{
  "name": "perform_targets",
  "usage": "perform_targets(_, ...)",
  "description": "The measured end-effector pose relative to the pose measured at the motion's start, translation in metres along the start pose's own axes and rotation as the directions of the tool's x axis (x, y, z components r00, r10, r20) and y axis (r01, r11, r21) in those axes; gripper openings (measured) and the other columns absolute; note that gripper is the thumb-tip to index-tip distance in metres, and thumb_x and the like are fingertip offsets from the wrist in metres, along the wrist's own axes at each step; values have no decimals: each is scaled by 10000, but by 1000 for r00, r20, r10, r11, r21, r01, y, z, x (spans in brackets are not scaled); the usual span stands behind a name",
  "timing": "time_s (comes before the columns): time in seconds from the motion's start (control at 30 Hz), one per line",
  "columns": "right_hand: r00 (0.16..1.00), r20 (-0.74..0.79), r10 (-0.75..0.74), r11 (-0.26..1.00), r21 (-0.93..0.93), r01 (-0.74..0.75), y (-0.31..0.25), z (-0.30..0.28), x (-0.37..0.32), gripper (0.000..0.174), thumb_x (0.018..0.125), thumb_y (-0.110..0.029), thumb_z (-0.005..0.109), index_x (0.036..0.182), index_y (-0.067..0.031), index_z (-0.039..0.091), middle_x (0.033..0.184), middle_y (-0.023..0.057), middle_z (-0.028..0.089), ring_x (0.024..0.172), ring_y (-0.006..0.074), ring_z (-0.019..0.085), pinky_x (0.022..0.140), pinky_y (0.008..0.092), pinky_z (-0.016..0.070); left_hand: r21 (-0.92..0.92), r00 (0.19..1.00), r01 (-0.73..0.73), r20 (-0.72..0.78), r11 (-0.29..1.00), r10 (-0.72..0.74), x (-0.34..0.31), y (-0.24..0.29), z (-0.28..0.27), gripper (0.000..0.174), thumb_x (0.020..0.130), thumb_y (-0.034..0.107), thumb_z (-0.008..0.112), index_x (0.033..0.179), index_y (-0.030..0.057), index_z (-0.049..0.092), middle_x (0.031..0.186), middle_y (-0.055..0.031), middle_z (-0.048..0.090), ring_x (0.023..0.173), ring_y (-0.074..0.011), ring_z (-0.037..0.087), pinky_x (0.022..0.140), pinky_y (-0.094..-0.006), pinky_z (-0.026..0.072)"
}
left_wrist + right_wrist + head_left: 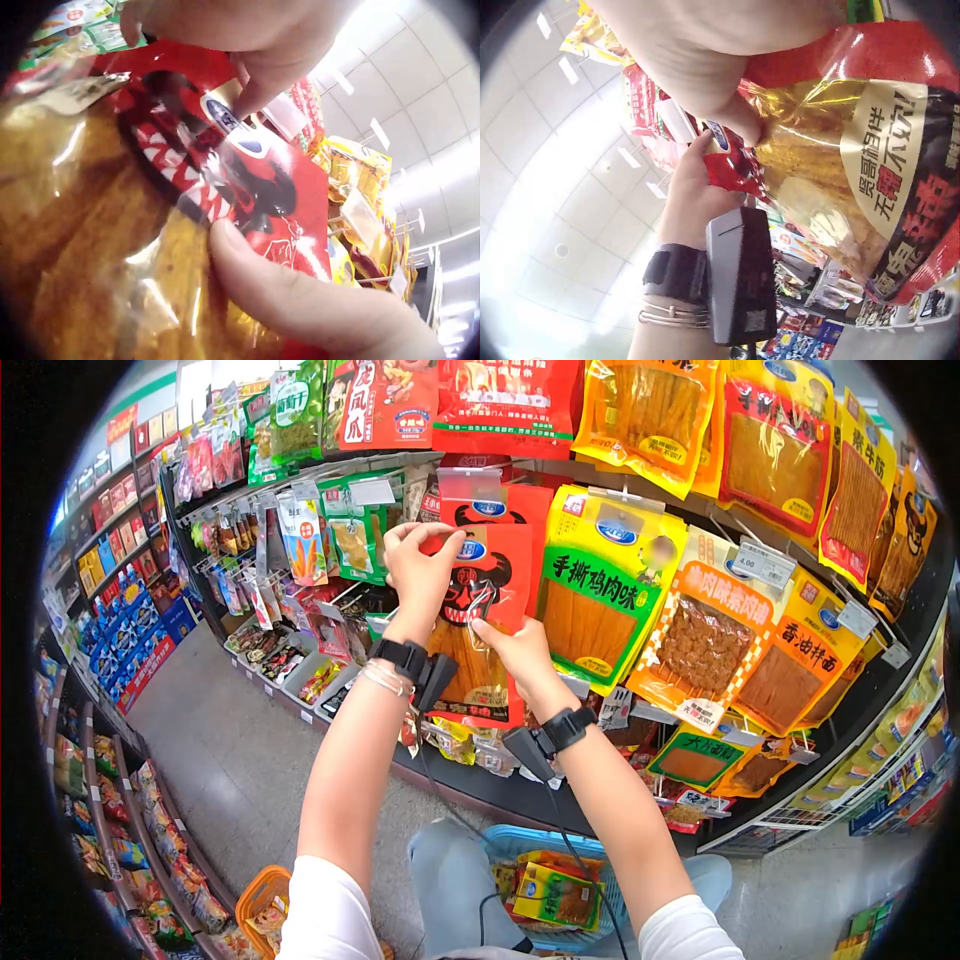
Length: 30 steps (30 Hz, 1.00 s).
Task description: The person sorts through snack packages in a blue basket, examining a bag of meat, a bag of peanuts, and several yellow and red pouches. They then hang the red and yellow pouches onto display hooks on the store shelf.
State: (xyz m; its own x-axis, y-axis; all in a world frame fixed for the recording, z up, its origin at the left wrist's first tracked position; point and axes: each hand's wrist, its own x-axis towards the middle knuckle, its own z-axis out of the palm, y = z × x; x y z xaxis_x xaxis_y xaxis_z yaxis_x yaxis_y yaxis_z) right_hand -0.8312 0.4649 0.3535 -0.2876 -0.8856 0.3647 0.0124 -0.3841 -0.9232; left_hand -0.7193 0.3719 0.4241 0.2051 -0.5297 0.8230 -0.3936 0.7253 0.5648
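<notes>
From the head camera, a red snack packet [487, 595] sits in front of the shelf rack [560, 800], among other packets hanging on pegs. The left hand [425, 565] is raised and pinches the packet's top edge between curled fingers and thumb. The right hand [515, 650] grips it lower down on its right side, with the thumb on the front. A yellow-green packet [600, 585] hangs just beside it. Lower in the picture, a blue basket [500, 842] holds a few packets, and an orange basket [262, 900] stands on the floor to the left.

The left wrist camera shows the front of the packet close up. The left fingers curl at the top by a blue oval logo. The right thumb presses flat on the clear window over the brown strips inside, a detail too small to see from the head.

Only the right wrist camera shows the packet's other face, a gold panel printed with large characters. The right fingers pinch the packet near its top. Behind it is the left hand, with a black strap, a grey camera box and thin bracelets on the wrist.
</notes>
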Motion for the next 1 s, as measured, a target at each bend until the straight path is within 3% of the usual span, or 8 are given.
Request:
perform_targets(0.07, 998, 32, 59, 997, 56, -61, -9, -1, 12, 244, 799, -110, 703, 1012, -14, 633, 959, 40, 657, 844, 117, 598, 775, 284, 465, -77, 1000, -12, -10, 997, 11, 11, -2, 10, 208, 696, 222, 784, 848, 101, 709, 1012, -102, 548, 1005, -232, 519, 893, -331, 414)
perform_targets(0.33, 999, -22, -35, 999, 5, 35, -17, -14, 38, 248, 799, -127, 702, 1006, -10, 633, 956, 51, 660, 837, 117, 602, 772, 280, 466, -300, 998, -13, 57, 954, 31, 37, -15, 37, 219, 718, 166, 772, 862, 24, 688, 969, -72, 564, 898, -151, 559, 804, -266, 440)
perform_targets(0.43, 994, -47, -96, 995, -9, 95, -17, -16, 42, 226, 793, -123, 694, 972, 8, 648, 893, 49, 673, 779, 106, 607, 719, 267, 475, -406, 991, 94, 123, 909, -47, 38, -13, 40, 196, 746, 119, 750, 894, 17, 671, 956, -38, 598, 854, -105, 563, 777, -238, 438)
perform_targets(0.53, 991, -34, -131, 991, -7, 131, -20, -18, 45, 237, 789, -122, 695, 979, 9, 647, 880, 48, 675, 767, 106, 609, 710, 270, 478, -593, 977, 195, 187, 782, -102, 40, -13, 45, 193, 767, 103, 735, 926, 33, 652, 915, -1, 626, 823, -78, 562, 756, -225, 436)
perform_targets(0.57, 989, -37, -145, 989, -19, 144, -19, -18, 47, 235, 787, -122, 695, 978, 9, 648, 876, 48, 675, 763, 107, 609, 708, 271, 479, -550, 991, 111, 127, 827, -49, 43, -12, 47, 185, 780, 93, 724, 938, 45, 642, 888, 15, 640, 810, -60, 557, 741, -212, 434)
perform_targets(0.67, 982, -52, -181, 984, -12, 180, -16, -17, 54, 232, 782, -122, 697, 969, 9, 652, 866, 51, 677, 755, 110, 612, 703, 276, 483, -621, 981, 184, 166, 762, -101, 45, -8, 46, 181, 741, 92, 739, 875, 15, 646, 880, -19, 618, 811, -97, 562, 745, -242, 443)
perform_targets(0.83, 985, -33, -170, 985, -37, 169, -13, -16, 62, 237, 772, -131, 701, 967, -2, 664, 885, 62, 686, 774, 119, 626, 714, 281, 484, -644, 980, 192, 170, 740, -106, 50, -22, 52, 182, 761, 81, 718, 907, 6, 641, 924, -25, 611, 825, -92, 567, 739, -242, 450)
perform_targets(1.0, 986, -82, -148, 988, -48, 144, -8, -14, 66, 222, 774, -128, 697, 962, -12, 668, 880, 64, 688, 774, 126, 629, 721, 283, 480, -600, 991, 105, 127, 793, -36, 54, -27, 58, 174, 773, 86, 711, 912, 7, 643, 918, -15, 612, 818, -87, 566, 733, -236, 448)
